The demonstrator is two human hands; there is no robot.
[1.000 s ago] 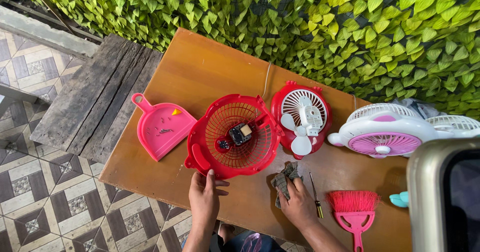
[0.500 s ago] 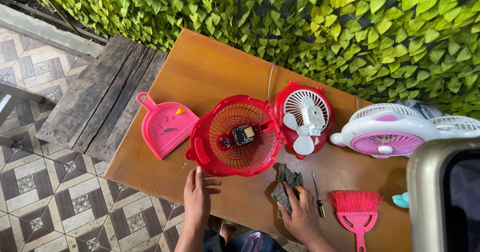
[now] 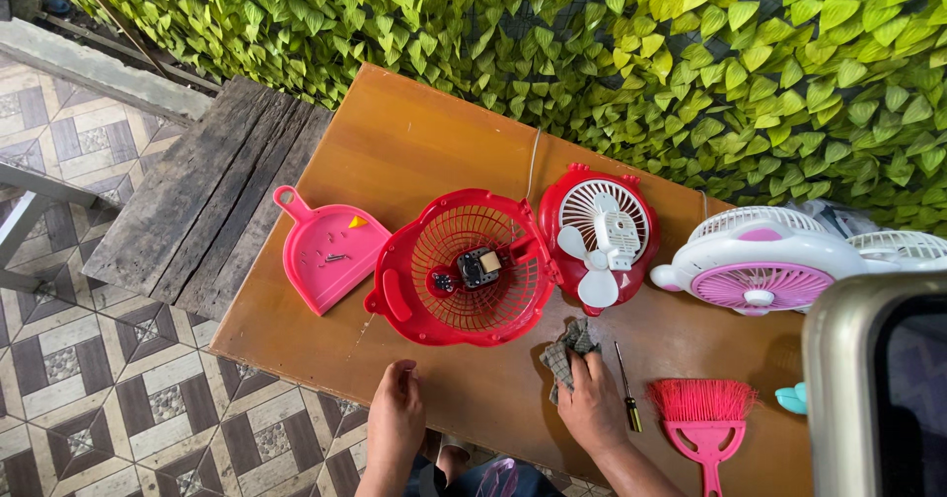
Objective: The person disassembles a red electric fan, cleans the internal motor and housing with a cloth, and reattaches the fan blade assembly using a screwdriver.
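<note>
While our right hand (image 3: 592, 403) lies palm down near the front edge of the wooden table (image 3: 414, 152), its fingers press on a crumpled grey checked cloth (image 3: 564, 351), closed loosely over it. Our left hand (image 3: 397, 420) rests at the table's front edge with fingers curled and slack, holding nothing. The cloth sits just in front of the two red fan halves. The nearer half, a red grille shell (image 3: 464, 265), lies open side up like a bowl, and in its middle we see a small dark motor block (image 3: 477, 266) with a pale square on it. Touching it on the right is the red fan back (image 3: 604, 236) with white blades facing up. Left of the shell lies a pink dustpan (image 3: 330, 250), which holds a few small screws and a yellow scrap. A screwdriver (image 3: 627, 389) lies just right of our right hand, and a pink brush (image 3: 702, 418) beyond that. A white and pink fan (image 3: 764, 270) stands further right.
</note>
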